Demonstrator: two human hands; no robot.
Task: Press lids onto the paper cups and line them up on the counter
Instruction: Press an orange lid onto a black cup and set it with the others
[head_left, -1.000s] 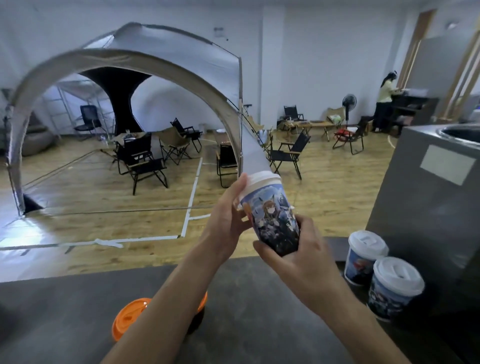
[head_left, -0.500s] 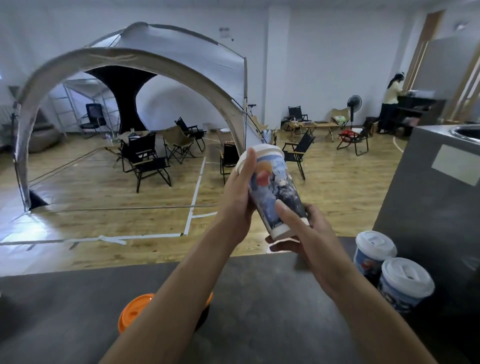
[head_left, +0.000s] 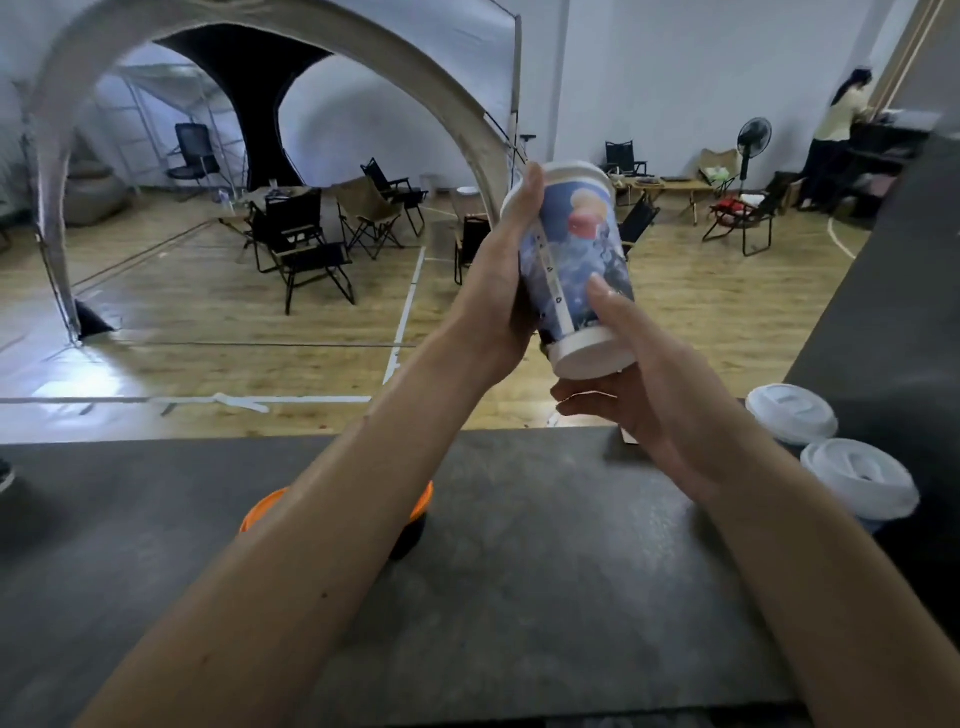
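head view: both forearms reach out over the counter. left hand wraps the paper cup, thumb up at its lid. right hand clasps the base, thumb on the wall. the cup is tilted, held clear of the counter. two lidded cups stand at the right.

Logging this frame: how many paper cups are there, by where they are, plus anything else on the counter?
Held cup, lid on, between left hand and right hand: 1
Far cup and near cup, lidded, standing on the counter: 2
Orange lid on a dark container, partly hidden by the forearm: 1
Total: 4
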